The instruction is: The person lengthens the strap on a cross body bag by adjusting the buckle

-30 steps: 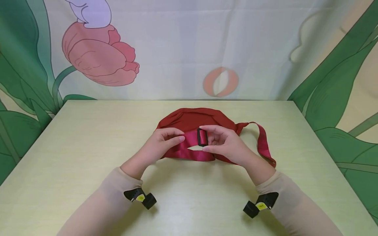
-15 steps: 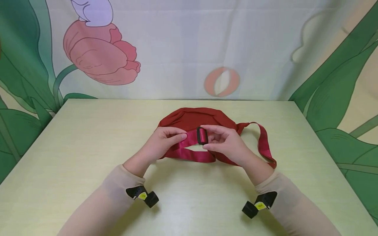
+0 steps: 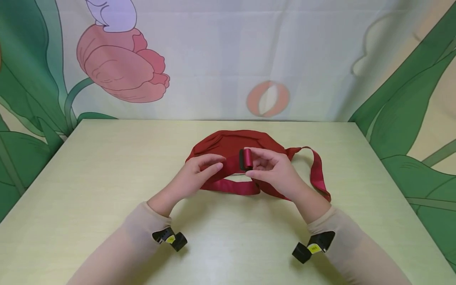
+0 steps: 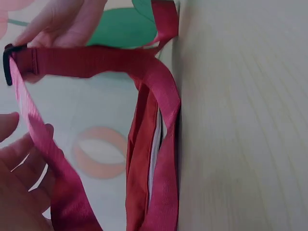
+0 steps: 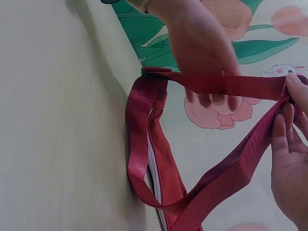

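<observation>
A red waist bag [image 3: 228, 141] lies on the pale table [image 3: 107, 170], and its red strap [image 3: 228, 185] loops toward me. My right hand [image 3: 248, 161] pinches the black slide buckle [image 3: 244, 159] between thumb and fingers and holds it raised above the bag. My left hand [image 3: 213, 163] holds the strap loosely between thumb and fingers just left of the buckle. In the left wrist view the strap [image 4: 96, 60] runs taut from the buckle [image 4: 6, 62] across my left fingers [image 4: 26, 161]. In the right wrist view the strap [image 5: 231, 84] stretches from my right fingers [image 5: 288, 139] to the left hand [image 5: 207, 48].
The strap's far end [image 3: 318, 174] curls on the table to the right of the bag. A printed flower-and-leaf backdrop [image 3: 121, 67] hangs right behind the table's back edge. Small black cameras [image 3: 171, 239] sit on both wrists.
My right hand has lifted the buckle a little and turned it up and away from me. The left hand's fingers have loosened slightly on the strap. The bag has stayed put.
</observation>
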`<state>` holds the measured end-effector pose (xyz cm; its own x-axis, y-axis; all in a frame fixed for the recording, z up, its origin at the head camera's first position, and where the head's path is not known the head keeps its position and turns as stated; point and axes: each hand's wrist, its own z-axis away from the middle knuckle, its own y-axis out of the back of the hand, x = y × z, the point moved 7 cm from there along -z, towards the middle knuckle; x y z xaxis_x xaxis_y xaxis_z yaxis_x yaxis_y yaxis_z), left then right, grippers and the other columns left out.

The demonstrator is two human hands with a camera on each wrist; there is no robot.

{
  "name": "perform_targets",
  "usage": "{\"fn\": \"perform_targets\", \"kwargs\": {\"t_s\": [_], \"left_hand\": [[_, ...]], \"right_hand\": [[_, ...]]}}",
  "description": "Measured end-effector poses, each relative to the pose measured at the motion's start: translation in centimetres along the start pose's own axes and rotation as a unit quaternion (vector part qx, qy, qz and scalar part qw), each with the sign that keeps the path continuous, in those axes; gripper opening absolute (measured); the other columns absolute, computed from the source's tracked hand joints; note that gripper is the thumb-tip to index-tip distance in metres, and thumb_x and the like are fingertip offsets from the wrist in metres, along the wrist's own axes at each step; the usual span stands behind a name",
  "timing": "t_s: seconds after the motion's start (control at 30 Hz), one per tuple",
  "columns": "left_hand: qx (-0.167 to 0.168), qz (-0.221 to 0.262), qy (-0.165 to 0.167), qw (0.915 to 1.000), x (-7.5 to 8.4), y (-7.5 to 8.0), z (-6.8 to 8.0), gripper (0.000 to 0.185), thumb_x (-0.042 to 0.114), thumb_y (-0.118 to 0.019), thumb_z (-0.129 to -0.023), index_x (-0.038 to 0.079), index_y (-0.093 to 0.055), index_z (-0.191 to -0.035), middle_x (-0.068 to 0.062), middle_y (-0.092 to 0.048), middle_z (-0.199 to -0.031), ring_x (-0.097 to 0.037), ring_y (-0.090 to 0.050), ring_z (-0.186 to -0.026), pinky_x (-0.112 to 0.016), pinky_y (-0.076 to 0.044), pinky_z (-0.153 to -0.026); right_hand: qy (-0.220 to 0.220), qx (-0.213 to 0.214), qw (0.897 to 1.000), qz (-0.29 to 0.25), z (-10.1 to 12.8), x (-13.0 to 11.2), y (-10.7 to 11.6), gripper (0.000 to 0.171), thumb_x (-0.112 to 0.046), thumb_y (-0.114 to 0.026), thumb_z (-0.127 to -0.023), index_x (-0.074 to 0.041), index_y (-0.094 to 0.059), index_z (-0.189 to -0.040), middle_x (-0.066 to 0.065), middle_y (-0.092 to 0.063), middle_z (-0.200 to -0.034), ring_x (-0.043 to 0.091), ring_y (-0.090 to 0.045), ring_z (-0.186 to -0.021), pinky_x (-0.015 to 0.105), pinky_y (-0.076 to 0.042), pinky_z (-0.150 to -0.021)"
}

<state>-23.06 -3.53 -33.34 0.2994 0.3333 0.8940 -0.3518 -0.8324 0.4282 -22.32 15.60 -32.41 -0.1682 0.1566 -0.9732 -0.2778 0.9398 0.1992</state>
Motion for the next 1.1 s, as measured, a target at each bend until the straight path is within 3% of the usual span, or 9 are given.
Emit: {"fn": "perform_targets", "kwargs": {"t_s": [0.2,0.4,0.63,0.73,0.8,0.87,0.93,0.97,1.1], "left_hand": [[0.006,-0.004,0.018,0.9998,-0.8,0.8,0.1,0.020,0.014,-0.058,-0.093,0.008,-0.066,-0.110,-0.005,-0.062,-0.100,-0.021,-0.053,-0.087,-0.033,-0.048,-0.073],[0.004,0.028,0.005,0.9996,-0.1,0.3,-0.4,0.019,0.014,-0.060,-0.092,0.007,-0.067,-0.108,-0.004,-0.064,-0.099,-0.021,-0.055,-0.091,-0.034,-0.049,-0.076],[0.005,0.082,0.015,0.9965,-0.2,0.9,-0.3,0.023,0.017,-0.059,-0.093,0.009,-0.065,-0.113,-0.003,-0.062,-0.108,-0.019,-0.053,-0.102,-0.037,-0.045,-0.086],[0.008,0.031,-0.047,0.9984,0.9,0.6,-0.2,0.031,0.019,-0.065,-0.088,0.011,-0.062,-0.119,-0.001,-0.062,-0.107,-0.016,-0.055,-0.101,-0.038,-0.042,-0.090],[0.025,-0.050,-0.122,0.9909,2.4,0.0,0.0,0.044,0.024,-0.073,-0.082,0.011,-0.060,-0.122,-0.001,-0.062,-0.110,-0.015,-0.056,-0.100,-0.042,-0.036,-0.097],[0.068,-0.145,-0.189,0.9687,3.7,-0.5,0.4,0.056,0.027,-0.078,-0.076,0.009,-0.057,-0.125,-0.003,-0.062,-0.111,-0.015,-0.056,-0.101,-0.046,-0.028,-0.102],[0.108,-0.210,-0.224,0.9455,4.5,-1.0,0.8,0.059,0.029,-0.081,-0.073,0.007,-0.058,-0.123,-0.004,-0.063,-0.112,-0.016,-0.057,-0.102,-0.050,-0.023,-0.105],[0.122,-0.226,-0.224,0.9400,4.6,-1.1,0.9,0.058,0.028,-0.081,-0.073,0.006,-0.059,-0.122,-0.004,-0.063,-0.112,-0.016,-0.056,-0.103,-0.050,-0.023,-0.105],[0.134,-0.212,-0.222,0.9423,4.7,-1.1,0.9,0.049,0.020,-0.080,-0.075,0.004,-0.062,-0.117,-0.006,-0.064,-0.106,-0.017,-0.057,-0.102,-0.050,-0.025,-0.104]], "right_hand": [[-0.010,0.013,1.000,-0.013,0.0,0.2,0.5,0.053,0.001,-0.071,-0.079,-0.002,-0.054,-0.129,0.008,-0.060,-0.098,0.019,-0.059,-0.086,0.023,-0.051,-0.074],[0.000,0.001,1.000,-0.015,-0.2,0.0,-0.1,0.054,0.000,-0.071,-0.080,-0.001,-0.052,-0.130,0.008,-0.061,-0.100,0.020,-0.059,-0.088,0.025,-0.052,-0.076],[-0.019,0.022,0.999,-0.040,-0.3,0.3,0.6,0.054,0.001,-0.068,-0.081,-0.001,-0.050,-0.132,0.004,-0.061,-0.105,0.017,-0.059,-0.090,0.024,-0.050,-0.079],[-0.012,0.010,0.999,-0.040,-0.1,0.1,0.3,0.055,0.002,-0.067,-0.082,0.002,-0.048,-0.133,0.004,-0.061,-0.106,0.016,-0.059,-0.091,0.024,-0.050,-0.081],[-0.005,0.002,0.999,-0.041,-0.1,-0.1,0.1,0.055,0.003,-0.067,-0.082,0.002,-0.048,-0.133,0.004,-0.062,-0.105,0.017,-0.060,-0.092,0.024,-0.050,-0.081],[0.003,0.000,0.999,-0.041,-0.1,-0.3,-0.1,0.054,0.003,-0.066,-0.082,0.002,-0.048,-0.133,0.004,-0.062,-0.105,0.017,-0.060,-0.091,0.025,-0.050,-0.081],[0.004,0.005,0.999,-0.038,-0.1,-0.3,0.0,0.053,0.003,-0.066,-0.082,0.001,-0.049,-0.133,0.006,-0.062,-0.106,0.018,-0.060,-0.092,0.025,-0.050,-0.082],[0.003,0.007,0.999,-0.038,-0.1,-0.3,0.1,0.053,0.003,-0.066,-0.083,0.000,-0.049,-0.133,0.007,-0.062,-0.107,0.018,-0.060,-0.093,0.025,-0.050,-0.082],[-0.001,0.009,0.999,-0.038,0.0,-0.2,0.4,0.053,0.000,-0.066,-0.084,-0.001,-0.048,-0.134,0.013,-0.060,-0.117,0.018,-0.059,-0.098,0.026,-0.049,-0.084]]}}
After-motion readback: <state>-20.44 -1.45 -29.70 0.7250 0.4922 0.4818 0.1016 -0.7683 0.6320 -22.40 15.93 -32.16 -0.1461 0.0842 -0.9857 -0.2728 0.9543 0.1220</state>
